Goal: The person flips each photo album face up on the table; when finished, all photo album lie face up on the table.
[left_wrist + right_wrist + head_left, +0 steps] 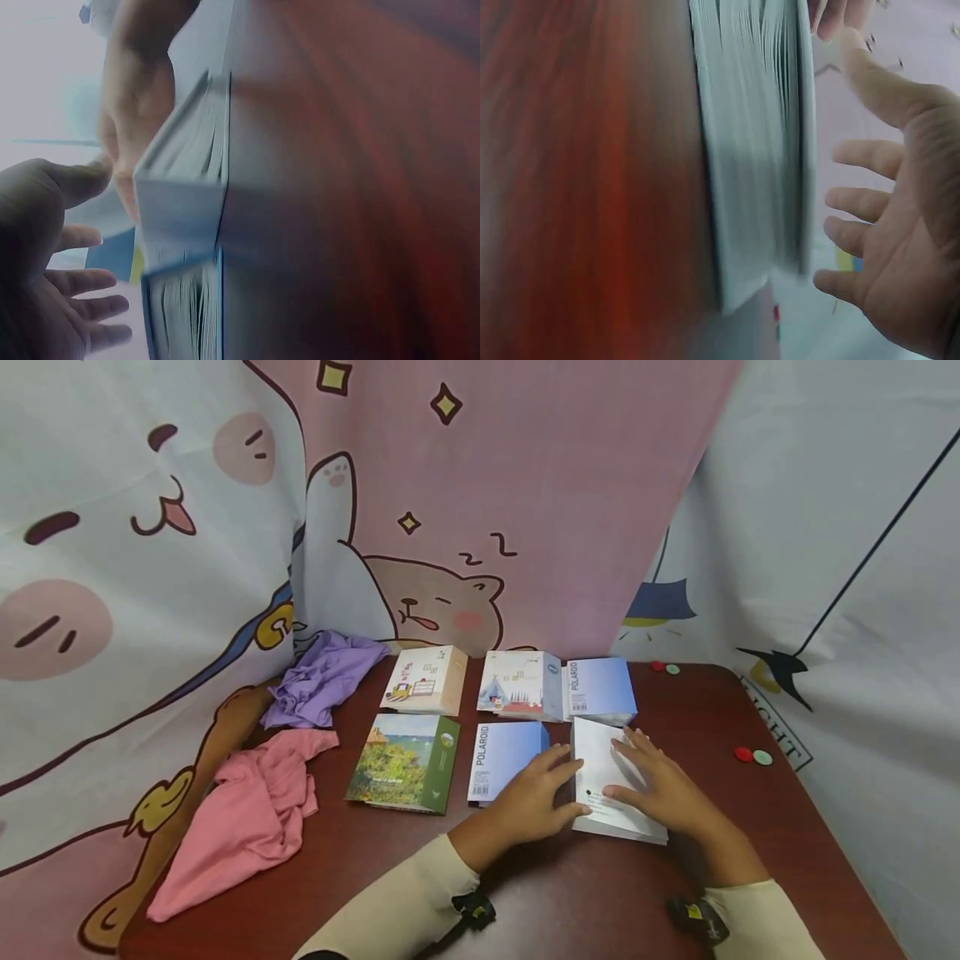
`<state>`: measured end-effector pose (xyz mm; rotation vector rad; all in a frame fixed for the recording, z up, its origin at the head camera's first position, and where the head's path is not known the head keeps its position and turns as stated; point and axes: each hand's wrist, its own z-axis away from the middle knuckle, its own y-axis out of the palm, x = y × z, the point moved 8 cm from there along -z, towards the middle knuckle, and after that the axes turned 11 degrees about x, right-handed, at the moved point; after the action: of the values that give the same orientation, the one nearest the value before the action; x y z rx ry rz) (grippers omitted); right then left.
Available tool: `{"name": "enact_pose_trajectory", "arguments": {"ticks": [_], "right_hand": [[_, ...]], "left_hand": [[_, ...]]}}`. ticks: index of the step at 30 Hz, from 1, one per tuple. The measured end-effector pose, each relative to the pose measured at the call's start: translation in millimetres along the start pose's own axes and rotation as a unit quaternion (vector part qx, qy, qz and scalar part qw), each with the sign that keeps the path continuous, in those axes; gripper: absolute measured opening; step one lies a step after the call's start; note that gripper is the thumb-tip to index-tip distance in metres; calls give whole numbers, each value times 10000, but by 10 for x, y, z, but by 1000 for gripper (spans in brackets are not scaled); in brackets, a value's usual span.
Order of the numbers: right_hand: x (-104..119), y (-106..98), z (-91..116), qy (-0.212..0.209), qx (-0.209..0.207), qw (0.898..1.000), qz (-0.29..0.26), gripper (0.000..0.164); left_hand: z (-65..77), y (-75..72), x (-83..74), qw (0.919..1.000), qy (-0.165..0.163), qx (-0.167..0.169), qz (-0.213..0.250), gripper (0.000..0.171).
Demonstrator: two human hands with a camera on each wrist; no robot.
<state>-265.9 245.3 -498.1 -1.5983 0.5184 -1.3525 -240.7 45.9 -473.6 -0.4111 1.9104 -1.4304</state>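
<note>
A thick white photo album (pixel 598 745) lies flat near the middle right of the table, cover up. My left hand (pixel 528 797) is at its left edge with fingers spread and gently bent. Over its right side is my right hand (pixel 663 789), fingers apart and not curled round it. The left wrist view shows the album's pale spine (pixel 182 210) near the left thumb. In the right wrist view, many page edges (pixel 742 150) face the relaxed right fingers (pixel 866 157). Left of the white album lies a blue POLAROID album (pixel 506 756), partly behind the left hand.
Farther back are another blue POLAROID album (pixel 602 687), a tent-picture album (pixel 517 681) and a cream album (pixel 422 681). A green landscape album (pixel 397 760) is at left. Purple cloth (pixel 322 677) and pink cloth (pixel 251 810) lie left; red and green discs (pixel 743 755) right.
</note>
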Motion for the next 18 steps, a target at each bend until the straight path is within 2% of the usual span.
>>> {"name": "enact_pose_trajectory", "arguments": {"ticks": [3,10,13,18], "right_hand": [[149,-19,-106,-102,12,9999,-47,91],[464,21,-484,-577,497,9969,-181,86],[528,64,-651,-711,793,9942,-149,86],[510,151,-857,-742,1185,9902,55,85]], "left_hand": [[69,-56,174,9995,-245,8,-196,74],[211,-87,507,9944,-869,532,-267,86],[246,-66,604,9909,-1099,730,-266,89],[279,-19,669,9877,-1192,991,-225,94]]}}
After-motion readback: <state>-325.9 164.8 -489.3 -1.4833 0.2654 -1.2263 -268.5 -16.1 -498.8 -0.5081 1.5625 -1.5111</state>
